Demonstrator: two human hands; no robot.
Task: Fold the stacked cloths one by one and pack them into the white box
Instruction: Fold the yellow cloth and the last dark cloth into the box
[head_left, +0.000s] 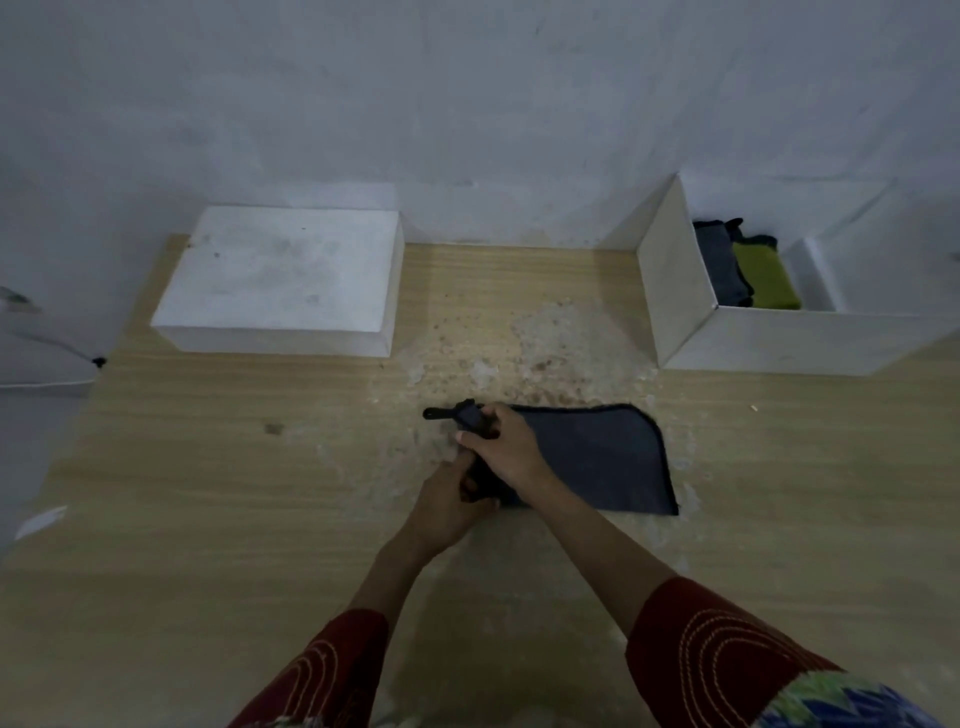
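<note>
Left hand (447, 509), right hand (506, 449) both grip grey cloth (608, 457) — along its left edge.

Left hand (451, 508) beside right hand (508, 451), fingers (492, 415) curled

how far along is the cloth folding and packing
Done: a grey cloth and a green cloth already lie folded inside the white box.
In hand: the left hand and right hand both grip the left edge of a dark blue cloth on the table, mid-fold.
Left: finish this fold and pack it. No other unfolded cloths are in view.
</note>
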